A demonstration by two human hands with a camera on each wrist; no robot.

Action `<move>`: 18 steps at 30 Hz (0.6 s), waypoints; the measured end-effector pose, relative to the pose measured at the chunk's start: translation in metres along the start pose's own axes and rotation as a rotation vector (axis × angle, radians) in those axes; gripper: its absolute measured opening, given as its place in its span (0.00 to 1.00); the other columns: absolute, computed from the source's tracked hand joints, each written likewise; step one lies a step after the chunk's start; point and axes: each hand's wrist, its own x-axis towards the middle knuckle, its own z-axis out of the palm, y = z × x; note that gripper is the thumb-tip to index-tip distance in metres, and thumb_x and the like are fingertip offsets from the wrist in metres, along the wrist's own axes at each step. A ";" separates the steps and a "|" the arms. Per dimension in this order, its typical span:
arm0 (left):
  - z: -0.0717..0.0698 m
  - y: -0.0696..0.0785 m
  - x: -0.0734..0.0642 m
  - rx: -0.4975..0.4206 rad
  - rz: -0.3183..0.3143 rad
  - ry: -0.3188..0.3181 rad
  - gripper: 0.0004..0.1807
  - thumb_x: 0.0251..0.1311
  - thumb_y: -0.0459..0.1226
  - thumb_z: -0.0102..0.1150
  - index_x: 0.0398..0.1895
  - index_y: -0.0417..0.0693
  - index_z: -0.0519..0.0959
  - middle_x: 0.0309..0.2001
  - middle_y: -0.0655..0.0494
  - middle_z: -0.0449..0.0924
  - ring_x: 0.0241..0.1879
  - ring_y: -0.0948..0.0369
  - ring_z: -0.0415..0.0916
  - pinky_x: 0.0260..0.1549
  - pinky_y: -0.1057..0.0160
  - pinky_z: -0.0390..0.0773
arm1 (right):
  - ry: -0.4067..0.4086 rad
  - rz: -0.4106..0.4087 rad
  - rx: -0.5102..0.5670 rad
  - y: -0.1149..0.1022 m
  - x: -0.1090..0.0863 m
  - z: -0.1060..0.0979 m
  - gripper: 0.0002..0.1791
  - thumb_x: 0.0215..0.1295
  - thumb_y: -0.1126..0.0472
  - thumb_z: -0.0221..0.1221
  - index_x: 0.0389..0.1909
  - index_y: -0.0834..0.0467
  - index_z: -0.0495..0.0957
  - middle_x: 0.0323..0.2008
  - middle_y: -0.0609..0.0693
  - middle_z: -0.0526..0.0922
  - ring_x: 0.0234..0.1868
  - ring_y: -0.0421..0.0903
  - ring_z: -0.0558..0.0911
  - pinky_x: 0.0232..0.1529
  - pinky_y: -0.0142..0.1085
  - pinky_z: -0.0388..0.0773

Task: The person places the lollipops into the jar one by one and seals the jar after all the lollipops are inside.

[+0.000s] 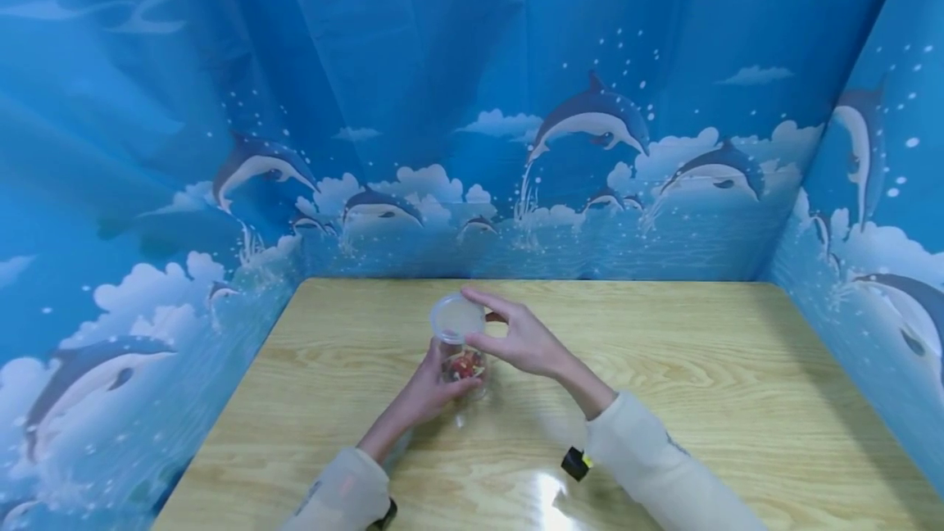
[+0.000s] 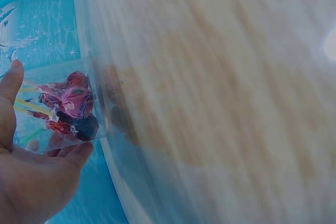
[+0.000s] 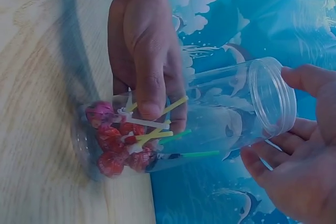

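A clear plastic jar (image 3: 215, 106) stands upright on the table with several wrapped lollipops (image 3: 118, 145) at its bottom, their yellow, white and green sticks pointing up. My left hand (image 1: 431, 390) grips the jar's side low down, thumb and fingers curled round it. At the top, a clear round lid (image 1: 457, 318) sits at the jar's mouth. My right hand (image 1: 527, 341) holds this lid by its rim, thumb on the near side and fingers on the far side. In the left wrist view, red, pink and dark lollipop wrappers show through the jar wall.
The wood-grain table (image 1: 701, 400) extends around the jar. Blue curtains (image 1: 442, 105) printed with dolphins and clouds hang behind it and along both sides. A small black device (image 1: 575, 464) is at the right sleeve.
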 end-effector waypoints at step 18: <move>0.004 0.002 -0.002 0.030 0.003 0.026 0.55 0.59 0.36 0.74 0.79 0.37 0.44 0.70 0.28 0.66 0.65 0.35 0.71 0.64 0.36 0.72 | 0.277 0.024 -0.068 -0.004 -0.009 0.020 0.35 0.59 0.61 0.74 0.68 0.62 0.75 0.68 0.56 0.77 0.69 0.54 0.75 0.61 0.55 0.78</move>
